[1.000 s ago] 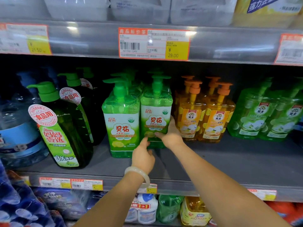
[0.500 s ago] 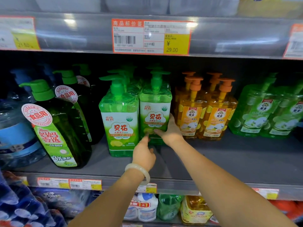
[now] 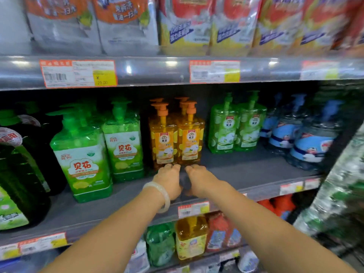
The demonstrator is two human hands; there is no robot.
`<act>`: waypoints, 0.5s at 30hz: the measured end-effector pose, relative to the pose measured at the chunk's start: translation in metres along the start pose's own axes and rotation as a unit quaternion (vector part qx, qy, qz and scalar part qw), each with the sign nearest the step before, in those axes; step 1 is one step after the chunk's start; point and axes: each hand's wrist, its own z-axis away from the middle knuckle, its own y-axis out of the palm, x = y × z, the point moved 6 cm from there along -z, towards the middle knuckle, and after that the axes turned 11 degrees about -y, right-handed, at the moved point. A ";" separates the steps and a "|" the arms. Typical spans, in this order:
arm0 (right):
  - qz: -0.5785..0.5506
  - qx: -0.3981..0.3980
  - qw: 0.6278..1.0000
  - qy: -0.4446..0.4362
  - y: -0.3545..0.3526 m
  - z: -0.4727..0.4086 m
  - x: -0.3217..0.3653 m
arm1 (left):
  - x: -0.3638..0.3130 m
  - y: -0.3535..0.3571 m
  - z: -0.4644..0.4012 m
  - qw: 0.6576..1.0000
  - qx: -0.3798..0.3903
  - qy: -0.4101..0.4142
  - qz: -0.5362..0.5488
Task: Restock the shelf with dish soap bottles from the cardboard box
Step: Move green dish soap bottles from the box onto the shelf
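Both arms reach forward, left hand (image 3: 169, 179) and right hand (image 3: 199, 177) side by side, knuckles up, fingertips at the base of two orange pump bottles (image 3: 176, 142); grip can't be told. Bottles upright on the grey shelf (image 3: 246, 168), labels facing out. Green pump bottles (image 3: 102, 146) just left, lighter green pair (image 3: 236, 131) right.

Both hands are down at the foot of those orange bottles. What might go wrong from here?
1. The left hand and right hand touch only the bases of the tall orange bottles; a pull there may tip them.
2. A tipping bottle might knock the green bottles close beside them.
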 end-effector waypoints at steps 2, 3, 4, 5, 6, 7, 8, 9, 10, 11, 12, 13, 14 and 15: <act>-0.002 -0.014 1.000 0.024 -0.009 0.031 -0.033 | -0.045 0.006 0.009 0.999 0.003 0.036 -0.024; -0.001 -0.019 0.999 0.042 -0.013 0.050 -0.052 | -0.069 0.013 0.015 0.998 0.006 0.055 -0.035; 0.001 -0.020 0.998 0.063 -0.016 0.072 -0.070 | -0.093 0.022 0.022 0.996 0.010 0.073 -0.045; 0.005 -0.024 0.996 0.084 -0.020 0.094 -0.088 | -0.117 0.030 0.030 0.994 0.014 0.090 -0.054; 0.010 -0.027 0.994 0.103 -0.024 0.119 -0.106 | -0.141 0.039 0.039 0.992 0.014 0.108 -0.059; 0.012 -0.032 0.992 0.118 -0.027 0.142 -0.124 | -0.165 0.048 0.048 0.990 0.014 0.122 -0.066; 0.011 -0.038 0.990 0.132 -0.029 0.166 -0.140 | -0.188 0.059 0.056 0.988 0.016 0.139 -0.071; 0.002 -0.046 0.988 0.148 -0.029 0.189 -0.158 | -0.212 0.068 0.065 0.985 0.019 0.156 -0.075; -0.008 -0.052 0.985 0.162 -0.028 0.213 -0.175 | -0.235 0.080 0.073 0.982 0.021 0.173 -0.076; -0.015 -0.052 0.982 0.180 -0.026 0.237 -0.192 | -0.258 0.091 0.082 0.979 0.024 0.188 -0.077; -0.019 -0.049 0.979 0.197 -0.023 0.262 -0.208 | -0.282 0.104 0.089 0.974 0.030 0.209 -0.079; -0.018 -0.047 0.975 0.215 -0.021 0.287 -0.224 | -0.305 0.115 0.099 0.969 0.039 0.229 -0.080; -0.013 -0.042 0.971 0.234 -0.019 0.311 -0.240 | -0.330 0.129 0.106 0.964 0.046 0.249 -0.083; -0.008 -0.039 0.967 0.253 -0.017 0.336 -0.255 | -0.355 0.142 0.115 0.959 0.058 0.263 -0.088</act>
